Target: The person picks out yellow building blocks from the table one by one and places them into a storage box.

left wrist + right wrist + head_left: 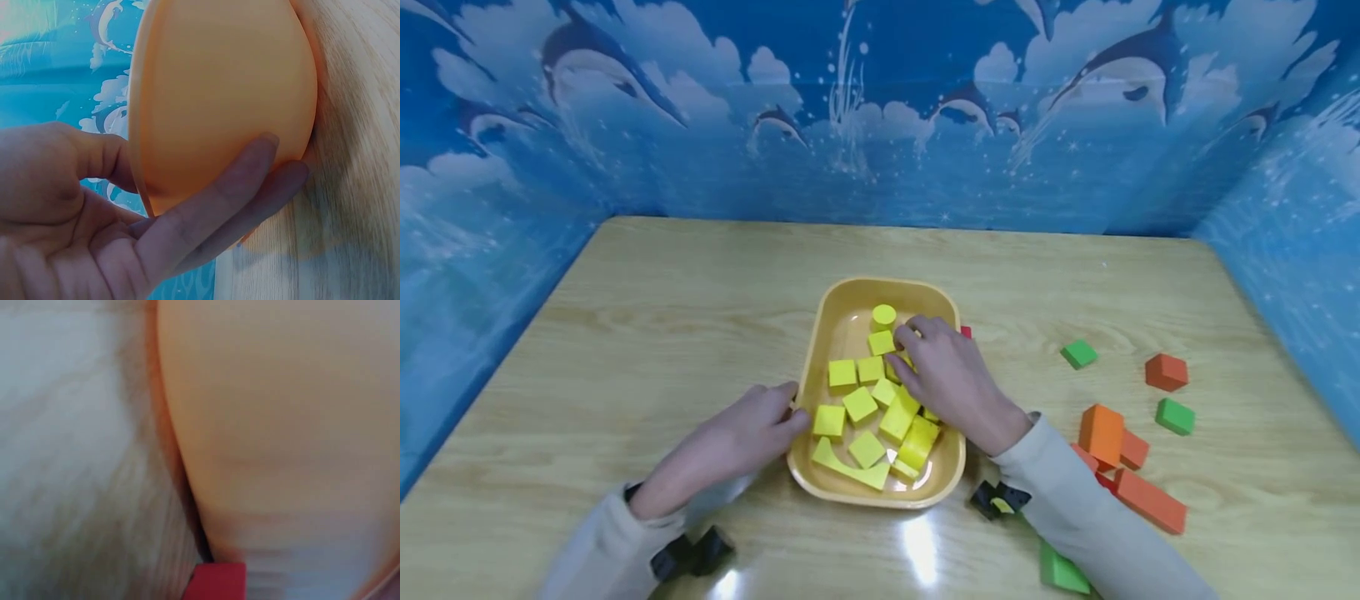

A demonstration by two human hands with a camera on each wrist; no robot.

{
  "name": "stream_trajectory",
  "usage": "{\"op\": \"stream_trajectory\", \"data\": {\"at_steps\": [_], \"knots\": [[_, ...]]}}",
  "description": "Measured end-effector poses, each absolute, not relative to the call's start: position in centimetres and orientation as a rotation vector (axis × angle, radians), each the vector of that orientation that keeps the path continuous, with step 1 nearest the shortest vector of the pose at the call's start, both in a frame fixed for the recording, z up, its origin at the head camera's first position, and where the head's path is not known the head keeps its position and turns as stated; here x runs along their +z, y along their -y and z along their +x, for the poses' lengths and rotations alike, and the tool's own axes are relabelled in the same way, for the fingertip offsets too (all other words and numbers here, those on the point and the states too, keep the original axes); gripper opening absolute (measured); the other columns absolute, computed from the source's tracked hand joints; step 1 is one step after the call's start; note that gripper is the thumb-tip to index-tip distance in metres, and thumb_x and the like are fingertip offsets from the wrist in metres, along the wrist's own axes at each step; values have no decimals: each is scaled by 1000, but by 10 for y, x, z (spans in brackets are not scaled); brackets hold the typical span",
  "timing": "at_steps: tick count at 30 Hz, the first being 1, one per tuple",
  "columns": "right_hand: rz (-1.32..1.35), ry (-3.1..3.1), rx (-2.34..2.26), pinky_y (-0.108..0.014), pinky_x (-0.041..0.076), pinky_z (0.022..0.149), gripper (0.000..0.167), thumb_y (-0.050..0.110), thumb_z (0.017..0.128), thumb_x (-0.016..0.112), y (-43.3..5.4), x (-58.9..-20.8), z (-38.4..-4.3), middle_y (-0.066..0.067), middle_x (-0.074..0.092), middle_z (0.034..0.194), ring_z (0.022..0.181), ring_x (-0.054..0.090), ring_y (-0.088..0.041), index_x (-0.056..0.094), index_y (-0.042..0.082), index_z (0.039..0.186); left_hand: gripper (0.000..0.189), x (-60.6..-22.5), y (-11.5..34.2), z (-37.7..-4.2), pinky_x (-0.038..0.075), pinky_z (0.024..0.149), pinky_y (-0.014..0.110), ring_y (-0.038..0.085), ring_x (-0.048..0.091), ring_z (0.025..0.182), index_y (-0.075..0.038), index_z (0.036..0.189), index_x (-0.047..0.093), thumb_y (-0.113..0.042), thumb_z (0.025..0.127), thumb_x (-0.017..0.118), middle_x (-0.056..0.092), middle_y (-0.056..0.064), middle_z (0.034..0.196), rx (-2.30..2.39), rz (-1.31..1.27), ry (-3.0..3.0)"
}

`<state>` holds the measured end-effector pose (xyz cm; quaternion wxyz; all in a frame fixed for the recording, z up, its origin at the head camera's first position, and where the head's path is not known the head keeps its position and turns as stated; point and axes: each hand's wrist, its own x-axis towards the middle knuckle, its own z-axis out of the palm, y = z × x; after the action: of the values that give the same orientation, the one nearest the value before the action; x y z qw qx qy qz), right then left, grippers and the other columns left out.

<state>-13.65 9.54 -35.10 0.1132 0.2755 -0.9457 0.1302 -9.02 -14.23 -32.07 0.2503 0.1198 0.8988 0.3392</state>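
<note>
A yellow-orange tray [951, 479] stands mid-table with several yellow blocks in it. Among them are cubes [842, 375], a cylinder [883, 317], an arch-like piece [850, 468] and a larger block [917, 443]. My left hand [760, 425] grips the tray's left side, thumb over the rim and fingers [206, 212] along the outer wall [219, 75]. Over the tray's right side, my right hand [951, 371] reaches in with bent fingers beside a partly covered yellow block [893, 372]. I cannot tell whether it holds anything, as its underside is hidden.
A red block [215, 581] lies close against the tray's right outer side. Further right are red blocks [1167, 372], an orange block [1101, 435] and green blocks [1079, 354], some partly behind the right sleeve [1075, 500]. A dolphin-print backdrop [880, 167] borders the table.
</note>
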Motion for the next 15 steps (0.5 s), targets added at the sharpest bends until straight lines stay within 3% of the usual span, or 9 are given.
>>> {"op": "stream_trajectory", "data": {"at_steps": [5, 12, 15], "knots": [[808, 2775, 372, -33, 52, 64, 17, 23, 89, 69, -96, -350, -139, -10, 65, 101, 83, 58, -23, 66, 7, 94, 23, -321, 142, -93, 40, 50, 28, 14, 47, 56, 1, 104, 58, -16, 94, 46, 53, 4, 67, 923, 340, -2445], [748, 2727, 484, -41, 50, 83, 22, 23, 89, 69, -118, -325, -135, -14, 63, 109, 99, 57, -29, 67, 3, 99, 20, -320, 142, -94, 40, 51, 28, 14, 47, 57, -3, 100, 60, -17, 94, 47, 53, 4, 67, 912, 349, -2442], [705, 2650, 534, -47, 46, 90, 24, 22, 89, 69, -137, -313, -124, -17, 61, 113, 107, 54, -33, 65, 2, 100, 31, -316, 140, -93, 49, 57, 32, 17, 56, 64, 3, 116, 57, -19, 98, 46, 62, 10, 80, 877, 328, -2495]]}}
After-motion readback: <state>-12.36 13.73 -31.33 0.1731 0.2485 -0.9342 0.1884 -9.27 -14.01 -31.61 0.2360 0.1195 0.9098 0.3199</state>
